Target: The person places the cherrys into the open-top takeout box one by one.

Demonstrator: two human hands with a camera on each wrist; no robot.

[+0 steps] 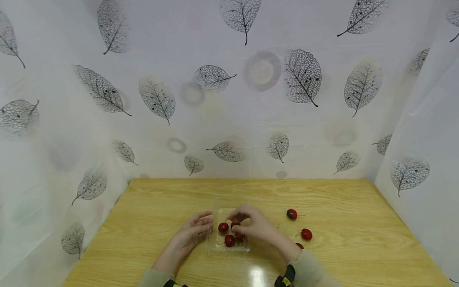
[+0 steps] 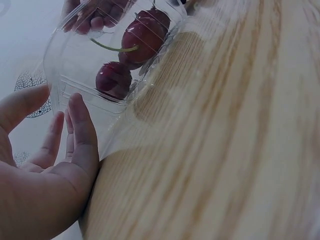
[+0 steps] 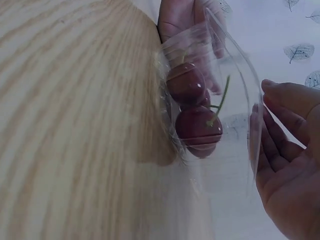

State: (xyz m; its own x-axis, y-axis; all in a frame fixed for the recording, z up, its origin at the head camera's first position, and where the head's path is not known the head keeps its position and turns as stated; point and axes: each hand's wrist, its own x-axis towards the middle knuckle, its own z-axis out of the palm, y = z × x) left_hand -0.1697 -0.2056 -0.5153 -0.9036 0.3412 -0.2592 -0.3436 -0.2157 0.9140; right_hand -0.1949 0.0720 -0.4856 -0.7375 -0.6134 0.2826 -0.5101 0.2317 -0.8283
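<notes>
A clear plastic box (image 1: 229,250) stands on the table with several dark red cherries in it, among them one cherry (image 1: 230,240) near the front and another cherry (image 1: 223,227) at the left. My left hand (image 1: 190,235) rests beside the box's left wall, its fingers loosely bent and holding nothing. Over the box's right side reaches my right hand (image 1: 254,227), thumb and fingers apart above the cherries. The right wrist view shows no cherry between these fingers (image 3: 285,105). Through the clear wall, stemmed cherries (image 2: 142,40) show in the left wrist view.
To the right of the box lie a cherry (image 1: 292,214) at the back, a second cherry (image 1: 306,234), and a third cherry (image 1: 299,246) partly hidden by the right forearm. The wooden table (image 1: 161,199) meets a leaf-patterned curtain (image 1: 229,119) behind and at both sides.
</notes>
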